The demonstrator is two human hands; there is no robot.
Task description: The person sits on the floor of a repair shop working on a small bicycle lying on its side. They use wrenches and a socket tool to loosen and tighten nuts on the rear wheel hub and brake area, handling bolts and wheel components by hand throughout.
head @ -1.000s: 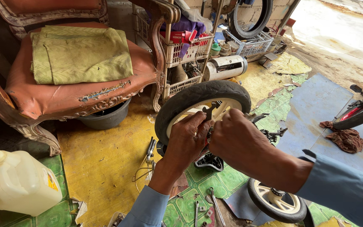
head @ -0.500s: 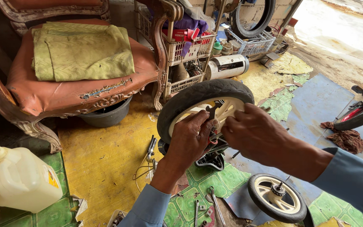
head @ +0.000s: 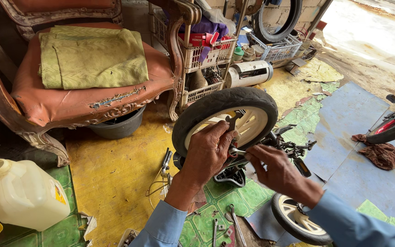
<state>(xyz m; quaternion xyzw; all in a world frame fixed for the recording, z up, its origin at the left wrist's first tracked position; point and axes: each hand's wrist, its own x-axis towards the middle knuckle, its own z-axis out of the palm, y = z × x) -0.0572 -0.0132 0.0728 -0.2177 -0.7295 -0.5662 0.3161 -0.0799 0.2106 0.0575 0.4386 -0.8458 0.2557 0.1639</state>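
Observation:
A small upturned bicycle lies on the floor, its white-rimmed wheel with a black tyre (head: 225, 103) raised in front of me. My left hand (head: 209, 151) grips a metal wrench (head: 232, 122) at the wheel's hub. Beside it, my right hand (head: 273, 171) pinches a second slim tool (head: 237, 151) at the axle. The other wheel (head: 296, 222) rests low by my right sleeve.
A worn red chair (head: 65, 98) with a green cloth (head: 92, 57) stands at left over a grey basin (head: 120, 126). A plastic jug (head: 24, 194) sits at lower left. Crates (head: 202, 55), a metal cylinder (head: 250, 73), loose wrenches (head: 236, 224), pliers (head: 165, 160) and a rag (head: 380, 153) surround me.
My right hand has drawn back from the hub to the right and lower. My left hand stays on the wrench at the wheel.

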